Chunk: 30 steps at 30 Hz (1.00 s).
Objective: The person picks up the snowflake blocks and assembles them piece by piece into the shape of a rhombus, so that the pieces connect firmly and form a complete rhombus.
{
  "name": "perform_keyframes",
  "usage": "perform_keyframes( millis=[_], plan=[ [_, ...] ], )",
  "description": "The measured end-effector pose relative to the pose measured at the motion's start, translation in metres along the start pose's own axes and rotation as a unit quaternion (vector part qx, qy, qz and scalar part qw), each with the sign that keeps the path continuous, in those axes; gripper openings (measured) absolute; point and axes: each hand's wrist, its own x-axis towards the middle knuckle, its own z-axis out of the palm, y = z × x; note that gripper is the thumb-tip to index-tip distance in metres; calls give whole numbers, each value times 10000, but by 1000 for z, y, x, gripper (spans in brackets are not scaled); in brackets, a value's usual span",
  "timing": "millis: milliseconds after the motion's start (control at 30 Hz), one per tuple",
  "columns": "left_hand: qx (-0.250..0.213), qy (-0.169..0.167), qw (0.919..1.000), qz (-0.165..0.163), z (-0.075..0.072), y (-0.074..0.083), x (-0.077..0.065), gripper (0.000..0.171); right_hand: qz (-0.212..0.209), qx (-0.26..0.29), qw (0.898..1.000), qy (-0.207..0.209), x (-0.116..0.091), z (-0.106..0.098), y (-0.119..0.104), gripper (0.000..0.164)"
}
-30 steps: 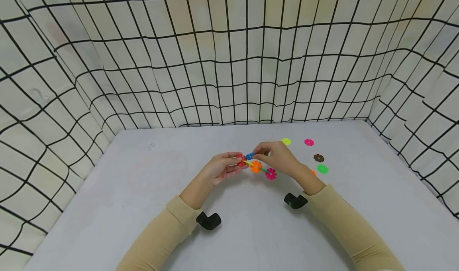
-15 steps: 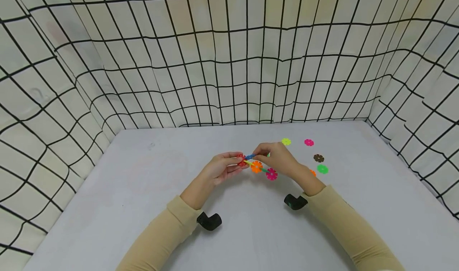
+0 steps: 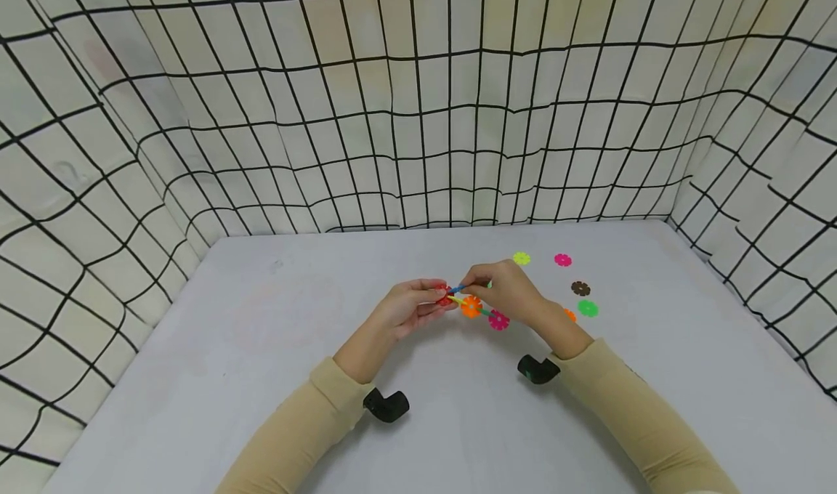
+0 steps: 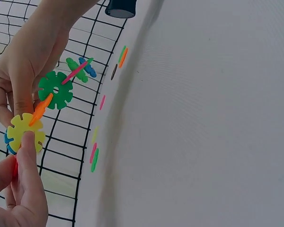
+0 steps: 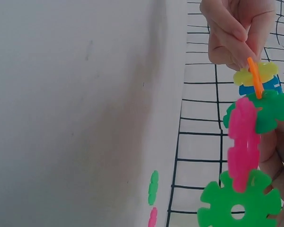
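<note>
Between my hands hangs a chain of notched plastic snowflake discs slotted into one another. My left hand [image 3: 416,308] pinches the red disc [image 3: 445,295] at its left end. From there run a yellow disc [image 4: 21,126], an orange disc [image 3: 471,306], a green disc [image 4: 55,90] and a pink disc [image 3: 499,320], with another green disc [image 5: 237,212] farther out. My right hand [image 3: 506,288] pinches a blue disc [image 3: 457,289], edge-on against the red one. Fingers partly hide where these two meet, so I cannot tell whether they are slotted together.
Loose discs lie at the right on the white table [image 3: 261,363]: yellow [image 3: 522,258], pink [image 3: 563,260], brown [image 3: 580,288], green [image 3: 588,308] and an orange one partly behind the right wrist. Black elbow-shaped pieces [image 3: 387,405] sit by both cuffs. Black-gridded white walls surround the table.
The blue disc has turned from showing its face to edge-on. My left hand, with the red disc and chain, has shifted slightly right toward it; the right hand barely moved.
</note>
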Motion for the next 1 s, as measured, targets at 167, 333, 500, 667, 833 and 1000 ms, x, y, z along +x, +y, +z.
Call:
perform_keyframes(
  millis=[167, 333, 500, 667, 833, 1000],
  plan=[
    [-24, -103, 9999, 12, -3, -2, -1, 39, 18, -10, 9999, -149, 0, 0, -1, 4],
    [-82, -149, 9999, 12, -6, -3, -2, 38, 191, -108, 9993, -303, 1, -3, -3, 5],
    [-169, -129, 9998, 35, -8, 0, -4, 39, 186, -286, 9992, -210, 0, -7, -2, 10],
    [-174, -53, 9998, 21, -13, 4, -5, 43, 201, -259, 9993, 173, -3, -13, 2, 15],
    [-226, 204, 9995, -28, -24, 8, -6, 44, 443, -133, 9986, 239, -8, -24, 3, 17],
    [-257, 283, 9993, -59, -32, 12, -8, 46, 445, -185, 9986, 217, -16, -35, 6, 18]
  ],
)
